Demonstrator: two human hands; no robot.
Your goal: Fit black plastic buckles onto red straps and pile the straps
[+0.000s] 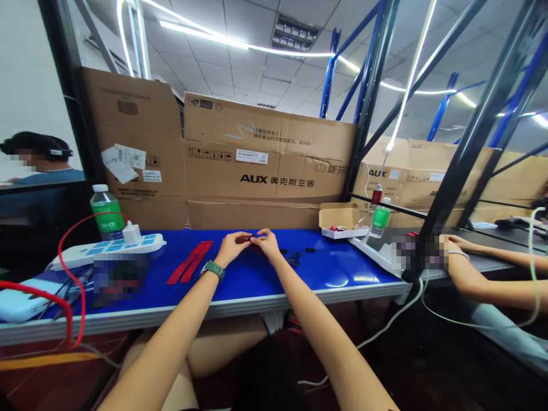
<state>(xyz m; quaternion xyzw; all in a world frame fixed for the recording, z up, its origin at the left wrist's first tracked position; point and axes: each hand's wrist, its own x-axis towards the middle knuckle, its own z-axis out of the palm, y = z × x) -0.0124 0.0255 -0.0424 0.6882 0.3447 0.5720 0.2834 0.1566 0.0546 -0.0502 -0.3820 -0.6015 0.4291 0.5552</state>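
Going clockwise from the hands: whatever's pinched between the left hand [232,248] and right hand [266,243] is mostly hidden by the fingers, so I can't tell what it is; at 2 o'clock, the stuff in the open white box [338,227] is too small to make out; at 3 o'clock, the little dark bits [295,260] are too small to tell as well; further out, a pixelated patch [417,253] hides part of a co-worker's hand [458,243], and that co-worker's arms [500,288] get cut off by the right edge; at 8 o'clock, another pixelated patch [120,279] blurs whatever's on the blue table [342,268]; at 9 o'clock, the left edge cuts off a white pack [21,302].
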